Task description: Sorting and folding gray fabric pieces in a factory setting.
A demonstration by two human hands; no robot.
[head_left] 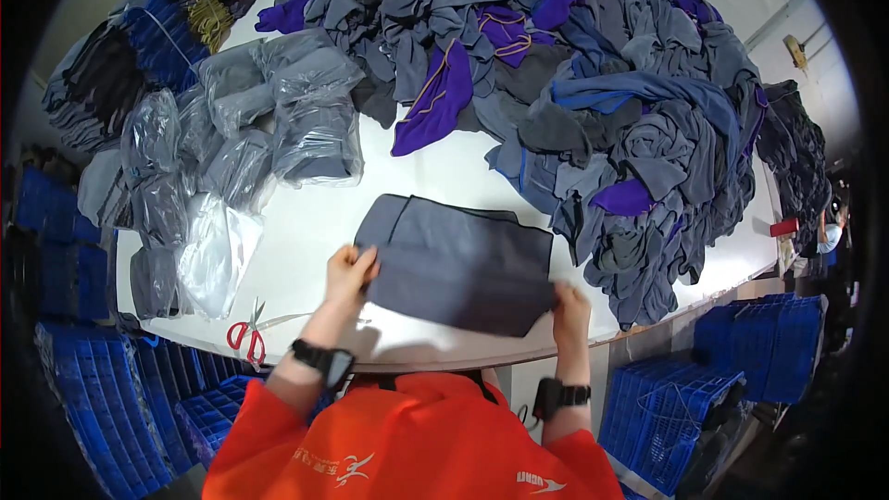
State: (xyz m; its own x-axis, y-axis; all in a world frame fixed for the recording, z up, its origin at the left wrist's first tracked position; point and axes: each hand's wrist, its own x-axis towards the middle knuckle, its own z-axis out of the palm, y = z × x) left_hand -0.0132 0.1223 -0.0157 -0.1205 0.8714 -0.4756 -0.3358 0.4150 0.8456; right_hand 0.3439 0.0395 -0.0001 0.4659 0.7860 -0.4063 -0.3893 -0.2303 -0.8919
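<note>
Holding folded grey cloth [458, 264] at opposite ends, both hands [351, 274]

Cloth piece [454, 264] on table [435, 171] at frame centre, between left hand [352, 270] and right hand [569, 304], garment heap [667, 148] behind and right, bagged bundles [317, 130] at left, scissors [248, 335] lower left, crates [667, 417] at both lower corners.

On my left, red-handled scissors [254, 328] lie near the white table's [306, 222] edge; I see blue plastic crates [93, 398] lower down on both sides.
</note>
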